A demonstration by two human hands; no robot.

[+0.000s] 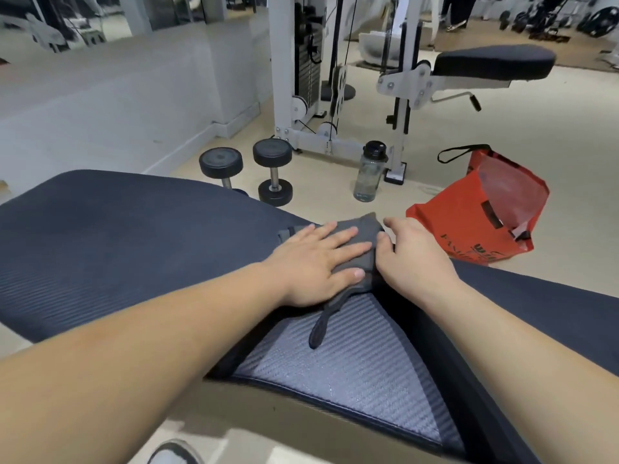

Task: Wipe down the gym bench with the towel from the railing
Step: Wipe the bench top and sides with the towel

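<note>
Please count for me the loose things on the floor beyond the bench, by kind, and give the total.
Dumbbells: 2
Water bottle: 1
Red bag: 1
Total: 4

We see a pale floor (552, 135). A white cable machine (301, 78) stands on it as landmark. Left of it runs a light wall (117, 88); in front lie two dumbbells (273, 172), a water bottle (370, 172) and a red bag (475, 209).

Grey towel (360, 229) bunched flat on dark ribbed bench (117, 236)
</note>
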